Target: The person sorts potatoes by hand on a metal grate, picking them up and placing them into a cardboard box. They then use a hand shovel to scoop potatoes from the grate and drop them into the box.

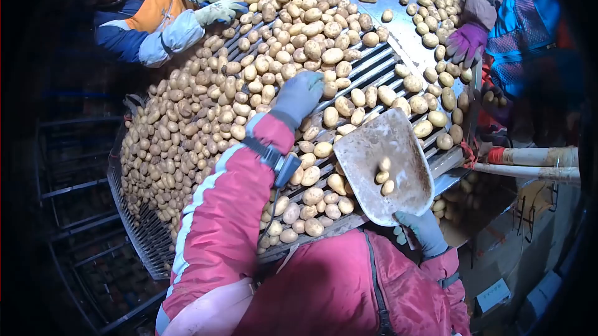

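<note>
My right hand (423, 231) clasped the scoop (389, 149) at five o'clock, best kept low, while my left hand (300, 95), fingers' grip hidden, rested on the potatoes (249, 74) at eleven, best drawing them gently.

The handle of the scoop (386, 171) is hidden within the right hand (425, 231).

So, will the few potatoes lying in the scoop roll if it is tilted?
Probably yes: the potatoes are rounded and lie loose on the dished scoop, so a tilt would likely send them rolling. They look firm, not fragile. The right hand grips only its near end, so it may tip easily.
</note>
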Demonstrator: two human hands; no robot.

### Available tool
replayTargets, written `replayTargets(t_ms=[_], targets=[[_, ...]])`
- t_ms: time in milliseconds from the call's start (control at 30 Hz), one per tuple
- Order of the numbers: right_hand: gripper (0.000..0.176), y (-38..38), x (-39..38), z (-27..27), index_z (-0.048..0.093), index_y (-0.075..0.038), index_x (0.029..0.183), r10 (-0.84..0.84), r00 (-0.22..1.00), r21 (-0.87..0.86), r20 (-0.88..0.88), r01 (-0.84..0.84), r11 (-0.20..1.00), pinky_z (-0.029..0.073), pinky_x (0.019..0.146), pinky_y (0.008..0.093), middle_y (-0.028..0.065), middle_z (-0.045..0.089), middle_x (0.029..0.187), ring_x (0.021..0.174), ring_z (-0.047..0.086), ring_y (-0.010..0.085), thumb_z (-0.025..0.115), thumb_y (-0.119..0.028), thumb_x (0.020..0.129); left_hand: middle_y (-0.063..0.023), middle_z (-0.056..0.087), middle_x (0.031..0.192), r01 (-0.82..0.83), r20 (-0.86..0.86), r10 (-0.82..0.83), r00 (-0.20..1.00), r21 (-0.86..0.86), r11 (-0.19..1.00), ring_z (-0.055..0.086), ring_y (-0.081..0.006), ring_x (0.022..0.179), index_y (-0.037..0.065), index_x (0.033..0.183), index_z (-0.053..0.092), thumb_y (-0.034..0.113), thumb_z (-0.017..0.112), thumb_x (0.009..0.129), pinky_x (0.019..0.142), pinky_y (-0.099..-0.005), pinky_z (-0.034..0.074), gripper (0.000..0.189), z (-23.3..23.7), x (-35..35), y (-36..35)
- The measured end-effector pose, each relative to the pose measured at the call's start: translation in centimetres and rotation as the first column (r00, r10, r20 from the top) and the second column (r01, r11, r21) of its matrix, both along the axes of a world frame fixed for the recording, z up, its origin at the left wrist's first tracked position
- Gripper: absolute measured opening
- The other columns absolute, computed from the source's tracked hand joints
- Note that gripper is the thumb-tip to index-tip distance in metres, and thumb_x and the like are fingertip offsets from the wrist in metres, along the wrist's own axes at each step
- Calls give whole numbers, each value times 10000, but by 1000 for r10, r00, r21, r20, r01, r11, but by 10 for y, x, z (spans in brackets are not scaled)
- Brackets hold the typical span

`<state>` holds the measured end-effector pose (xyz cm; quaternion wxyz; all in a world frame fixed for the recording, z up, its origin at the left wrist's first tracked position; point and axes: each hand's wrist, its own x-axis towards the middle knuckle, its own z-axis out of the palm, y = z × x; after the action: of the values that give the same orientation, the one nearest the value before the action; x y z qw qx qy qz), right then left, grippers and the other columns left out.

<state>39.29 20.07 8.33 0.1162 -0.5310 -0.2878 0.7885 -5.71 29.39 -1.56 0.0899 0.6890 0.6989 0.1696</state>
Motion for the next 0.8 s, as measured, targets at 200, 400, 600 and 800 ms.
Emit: replayTargets(t_ms=[200, 400, 600, 800], targets=[[418, -2, 2, -2, 649, 0, 1215, 32, 998, -8, 51, -32, 999, 462, 557, 227, 5, 695, 883, 659, 603, 77, 776, -209, 877, -175, 666, 1182, -93, -216, 60, 974, -145, 985, 662, -344, 1095, 129, 1297, 631, 232, 595, 895, 933, -469, 526, 416, -37, -5, 41], [498, 1, 6, -4, 582, 16, 1331, 49, 998, -127, 47, -43, 991, 520, 725, 253, 40, 693, 1076, 848, 643, 116, 760, -125, 888, -171, 653, 1280, -198, -185, 150, 971, -277, 940, 639, -333, 1207, 87, 1232, 635, 240, 606, 890, 976, -468, 521, 376, -9, 4, 54], [475, 2, 6, -3, 587, 15, 1314, 68, 997, -154, 39, -61, 986, 519, 672, 238, 35, 700, 1042, 778, 644, 100, 756, -126, 893, -151, 685, 1241, -198, -179, 149, 973, -300, 933, 670, -340, 1150, 97, 1147, 679, 177, 567, 896, 943, -482, 532, 286, -11, 0, 61], [449, 4, 3, -3, 605, 12, 1288, 70, 997, -135, 24, -66, 989, 509, 615, 235, 29, 705, 989, 703, 636, 90, 758, -123, 888, -154, 710, 1178, -180, -211, 141, 967, -180, 967, 692, -330, 1099, 154, 1194, 675, 158, 516, 941, 890, -474, 547, 299, 1, 16, 43]])
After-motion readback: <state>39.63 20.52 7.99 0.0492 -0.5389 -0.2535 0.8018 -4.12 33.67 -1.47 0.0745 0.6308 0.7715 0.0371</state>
